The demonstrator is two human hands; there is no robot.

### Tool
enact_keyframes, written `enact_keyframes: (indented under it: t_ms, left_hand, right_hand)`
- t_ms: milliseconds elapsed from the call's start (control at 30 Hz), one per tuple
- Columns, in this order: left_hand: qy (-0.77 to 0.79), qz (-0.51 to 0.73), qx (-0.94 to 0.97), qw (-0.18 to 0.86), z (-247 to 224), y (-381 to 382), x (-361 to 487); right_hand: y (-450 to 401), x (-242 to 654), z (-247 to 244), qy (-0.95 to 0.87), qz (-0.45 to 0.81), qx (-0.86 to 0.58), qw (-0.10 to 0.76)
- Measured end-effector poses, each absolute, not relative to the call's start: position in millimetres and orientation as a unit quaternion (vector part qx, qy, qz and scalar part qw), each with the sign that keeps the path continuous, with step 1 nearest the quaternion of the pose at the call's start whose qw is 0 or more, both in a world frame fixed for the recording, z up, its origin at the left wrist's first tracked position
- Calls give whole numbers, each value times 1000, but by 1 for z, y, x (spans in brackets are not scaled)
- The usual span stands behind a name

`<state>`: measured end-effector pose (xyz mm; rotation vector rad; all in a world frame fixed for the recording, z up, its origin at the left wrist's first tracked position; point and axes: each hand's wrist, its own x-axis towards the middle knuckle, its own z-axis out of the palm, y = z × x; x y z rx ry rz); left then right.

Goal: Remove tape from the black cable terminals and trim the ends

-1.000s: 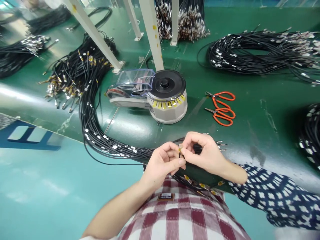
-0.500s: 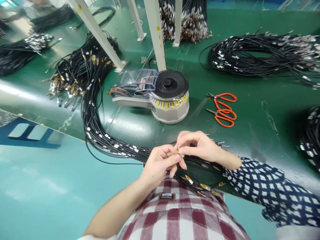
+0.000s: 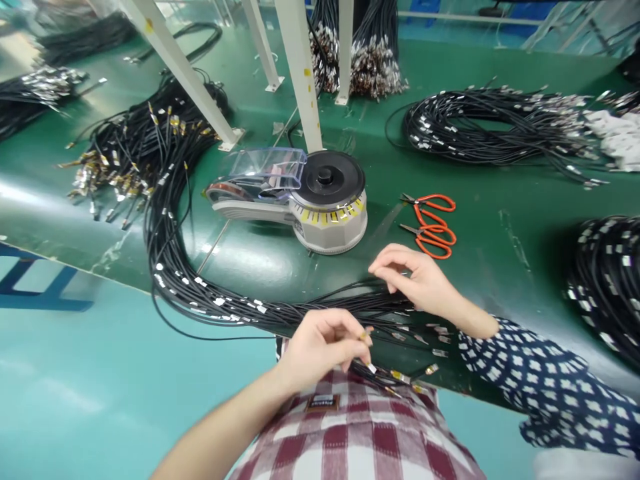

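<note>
My left hand [image 3: 327, 343] is closed around a thin cable end with a yellow piece of tape, held between thumb and fingers near the table's front edge. To its upper right, my right hand [image 3: 417, 280] hovers over the cables with thumb and index finger pinched; whether anything small is between them cannot be made out. A long bundle of black cables [image 3: 210, 293] with white labels curves along the front edge and passes beneath both hands. Several cable ends with yellow tape [image 3: 400, 377] lie against the checked apron.
Behind my hands stands a round tape dispenser [image 3: 330, 233]. Two orange-handled snips [image 3: 435, 230] lie right of it. Coiled black cables [image 3: 465, 127] rest at the back right, another coil [image 3: 610, 280] at the right edge. White posts [image 3: 303, 80] rise behind the dispenser.
My hands have parted: the right one moved right and up off the cable end, while the left one moved slightly down, keeping it. The view has shifted a little.
</note>
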<state>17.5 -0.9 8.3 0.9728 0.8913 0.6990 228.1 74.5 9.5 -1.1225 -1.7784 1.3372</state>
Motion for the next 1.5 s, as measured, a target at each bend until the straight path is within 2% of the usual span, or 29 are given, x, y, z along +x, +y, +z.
enact_keyframes:
  t_ms: [100,167,300,400,567,700,867,1133,1333,1500]
  left_hand:
    - [321,246,683,608,15,-4,24]
    - [255,203,779,536,17,-3,24]
    - [269,187,872,363,7,-1,17]
    - [291,157,916,229,-6,-5,11]
    - [300,108,939,130,-19,-16,3]
    - [283,107,946,120,-23,-24,-6]
    - [259,98,953,124,-20,-32,-14]
    - [300,159,933,118,-13,2,10]
    - [319,46,942,94,-18,26,45]
    - [333,69,934,106,-19,27,43]
  right_hand:
    - [70,252,12,-689,475,-477,267]
    - [62,264,14,-717,455,-482,215]
    - [35,276,16,-784,415,-447,112]
    - [17,274,13,-837,334,-430,56]
    - [20,271,-2,-890,161,-422,65]
    - [51,271,-13,-898,86,-418,107]
    - [85,262,-22,-897,58,-417,137]
    - [81,282,-4,-865,222,-421,160]
    - [55,309,4,-832,288,-453,138]
    - [45,330,7,-789,344,-493,123]
